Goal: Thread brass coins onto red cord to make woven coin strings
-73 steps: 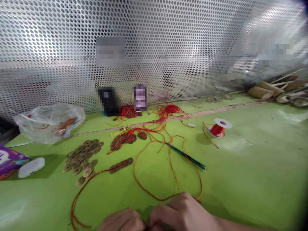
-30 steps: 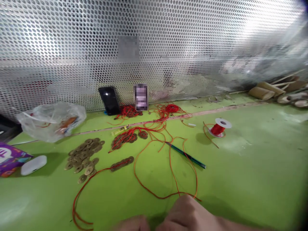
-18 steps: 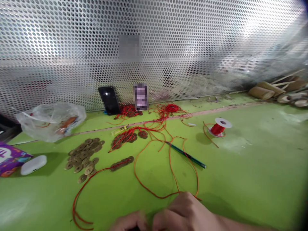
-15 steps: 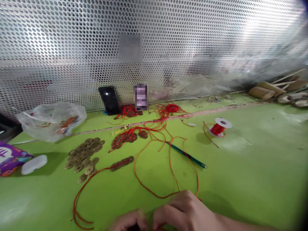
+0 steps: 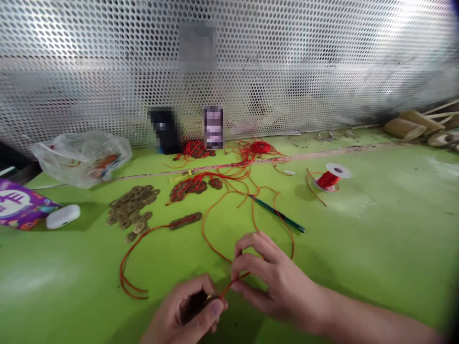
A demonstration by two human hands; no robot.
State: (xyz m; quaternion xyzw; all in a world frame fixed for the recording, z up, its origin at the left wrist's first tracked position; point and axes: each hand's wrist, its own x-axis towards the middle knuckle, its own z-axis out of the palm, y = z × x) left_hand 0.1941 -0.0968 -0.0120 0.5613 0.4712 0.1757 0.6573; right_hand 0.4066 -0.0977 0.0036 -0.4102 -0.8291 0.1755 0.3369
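At the bottom centre, my left hand [image 5: 195, 308] is closed around coins [image 5: 213, 298], of which only a brassy edge shows past the thumb. A red cord [image 5: 226, 288] runs from these coins to my right hand [image 5: 267, 274], whose thumb and fingers pinch it. Longer lengths of the cord loop over the green table beyond my right hand. Left of centre lies a strip of overlapping coins [image 5: 185, 220] tied with red cord, its two tails curling toward me. A heap of loose holed coins [image 5: 132, 208] lies behind it to the left.
Several corded coins [image 5: 188, 188] lie mid-table, near a yellow cutter [image 5: 182, 176]. A green pen [image 5: 279, 213] and a spool of red cord [image 5: 329, 179] are to the right. A white case [image 5: 63, 217], a purple packet [image 5: 25, 204] and a plastic bag [image 5: 84, 157] stand left. Perforated metal closes the back.
Both hands have come further into view, and the coins and cord between them now show. The table scene has shifted up in the picture as the camera tilted down.
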